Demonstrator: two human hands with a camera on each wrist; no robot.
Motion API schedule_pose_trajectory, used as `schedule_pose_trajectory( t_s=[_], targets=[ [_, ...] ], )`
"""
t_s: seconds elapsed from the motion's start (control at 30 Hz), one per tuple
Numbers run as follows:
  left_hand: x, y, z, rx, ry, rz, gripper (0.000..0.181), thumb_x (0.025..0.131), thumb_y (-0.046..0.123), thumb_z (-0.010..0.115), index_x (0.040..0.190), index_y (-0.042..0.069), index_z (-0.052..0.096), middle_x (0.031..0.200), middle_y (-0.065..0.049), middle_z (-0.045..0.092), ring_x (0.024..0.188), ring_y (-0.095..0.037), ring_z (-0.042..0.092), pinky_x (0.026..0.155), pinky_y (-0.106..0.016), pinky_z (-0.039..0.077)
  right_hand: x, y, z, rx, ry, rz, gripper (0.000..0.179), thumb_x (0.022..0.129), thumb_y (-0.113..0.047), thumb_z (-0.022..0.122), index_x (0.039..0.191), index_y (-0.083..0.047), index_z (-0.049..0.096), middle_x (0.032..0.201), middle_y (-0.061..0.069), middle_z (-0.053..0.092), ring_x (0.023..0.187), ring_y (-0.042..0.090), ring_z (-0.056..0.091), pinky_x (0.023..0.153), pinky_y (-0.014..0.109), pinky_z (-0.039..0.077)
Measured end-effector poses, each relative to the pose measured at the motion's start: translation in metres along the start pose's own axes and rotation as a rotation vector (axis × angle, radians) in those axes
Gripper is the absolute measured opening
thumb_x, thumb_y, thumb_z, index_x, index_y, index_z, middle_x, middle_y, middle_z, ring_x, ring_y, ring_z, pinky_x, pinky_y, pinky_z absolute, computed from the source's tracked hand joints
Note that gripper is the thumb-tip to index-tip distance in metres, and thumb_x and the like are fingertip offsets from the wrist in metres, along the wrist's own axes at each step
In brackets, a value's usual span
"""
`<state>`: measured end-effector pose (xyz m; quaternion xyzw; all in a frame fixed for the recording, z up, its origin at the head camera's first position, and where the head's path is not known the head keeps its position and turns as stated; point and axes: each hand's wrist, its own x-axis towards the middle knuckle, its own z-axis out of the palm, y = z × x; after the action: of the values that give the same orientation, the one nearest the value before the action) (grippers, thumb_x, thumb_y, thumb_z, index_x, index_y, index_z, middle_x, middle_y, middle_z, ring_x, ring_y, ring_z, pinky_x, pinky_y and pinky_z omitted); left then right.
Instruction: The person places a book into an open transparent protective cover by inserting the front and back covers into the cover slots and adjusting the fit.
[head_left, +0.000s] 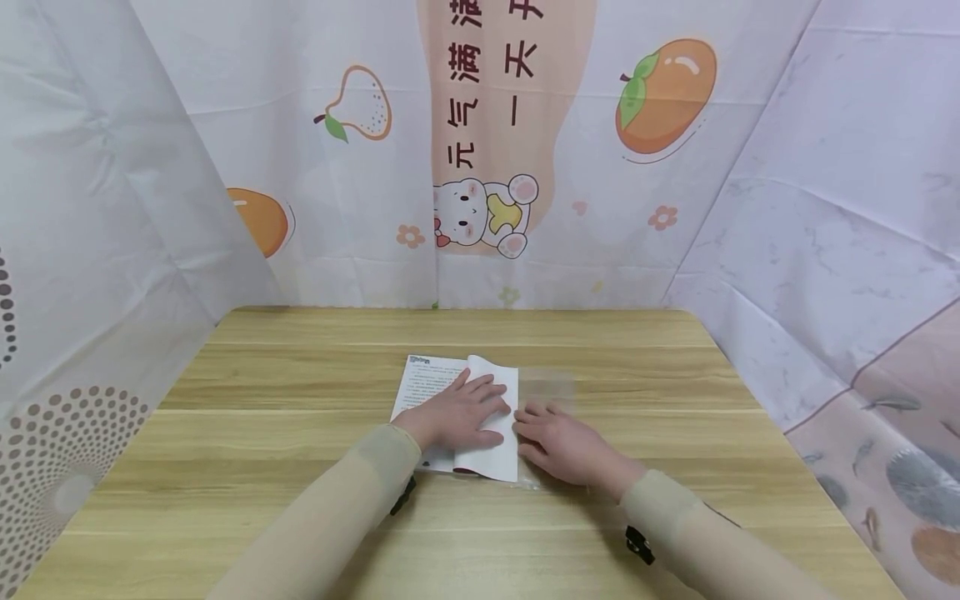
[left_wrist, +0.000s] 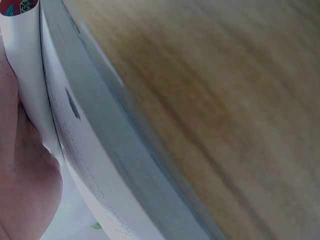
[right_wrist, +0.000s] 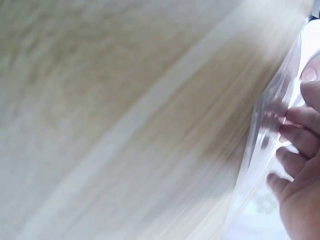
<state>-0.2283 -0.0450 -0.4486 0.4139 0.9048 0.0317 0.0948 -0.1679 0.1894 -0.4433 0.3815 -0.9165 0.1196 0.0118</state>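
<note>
An opened book (head_left: 429, 382) with a printed page lies at the middle of the table. Across its right part is a white flap (head_left: 491, 460), on which my left hand (head_left: 459, 414) rests with fingers spread. A sheet of clear film (head_left: 553, 383) extends from the book's right side. My right hand (head_left: 564, 446) lies over this film beside the flap's right edge, its fingertips touching it. The left wrist view shows the book's thick page edge (left_wrist: 112, 135) near the hand. In the right wrist view, the film (right_wrist: 256, 140) slants up beside the fingers (right_wrist: 300, 140).
The wooden table (head_left: 300, 350) extends around the book on all sides. A printed fabric curtain (head_left: 360, 183) hangs behind its far edge, with more fabric (head_left: 847, 192) at the right and left sides.
</note>
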Motion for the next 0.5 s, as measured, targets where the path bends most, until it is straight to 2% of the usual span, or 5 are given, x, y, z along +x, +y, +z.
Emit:
schedule_pose_trajectory(
  t_s=[0.1, 0.3, 0.5],
  targets=[
    [0.0004, 0.0001, 0.0005, -0.002, -0.003, 0.002, 0.052, 0.104, 0.056, 0.042, 0.148, 0.028, 0.049, 0.168, 0.002, 0.028, 0.158, -0.022, 0.012, 0.127, -0.052, 0.001, -0.0003, -0.0002, -0.0001, -0.018, -0.014, -0.046, 0.029, 0.100, -0.014, 0.063, 0.125, -0.001, 0.069, 0.137, 0.022, 0.064, 0.131, 0.043, 0.056, 0.109, 0.058, 0.044],
    [0.0017, 0.0000, 0.0007, -0.014, 0.003, 0.002, 0.051, 0.104, 0.055, 0.042, 0.147, 0.027, 0.049, 0.168, 0.002, 0.028, 0.158, -0.022, 0.011, 0.127, -0.052, 0.000, 0.0020, 0.0000, -0.0036, -0.020, -0.077, 0.005, 0.032, 0.101, -0.014, 0.061, 0.131, -0.004, 0.069, 0.140, 0.020, 0.062, 0.131, 0.041, 0.057, 0.107, 0.054, 0.047],
    [0.0001, -0.0008, -0.0002, -0.039, -0.003, -0.001, 0.053, 0.105, 0.058, 0.040, 0.147, 0.027, 0.049, 0.169, 0.002, 0.026, 0.159, -0.021, 0.004, 0.127, -0.051, -0.002, 0.0089, -0.0047, -0.0076, -0.091, -0.071, -0.069, 0.014, 0.099, -0.008, 0.060, 0.108, -0.005, 0.070, 0.131, 0.021, 0.067, 0.123, 0.040, 0.063, 0.101, 0.053, 0.052]
  ],
)
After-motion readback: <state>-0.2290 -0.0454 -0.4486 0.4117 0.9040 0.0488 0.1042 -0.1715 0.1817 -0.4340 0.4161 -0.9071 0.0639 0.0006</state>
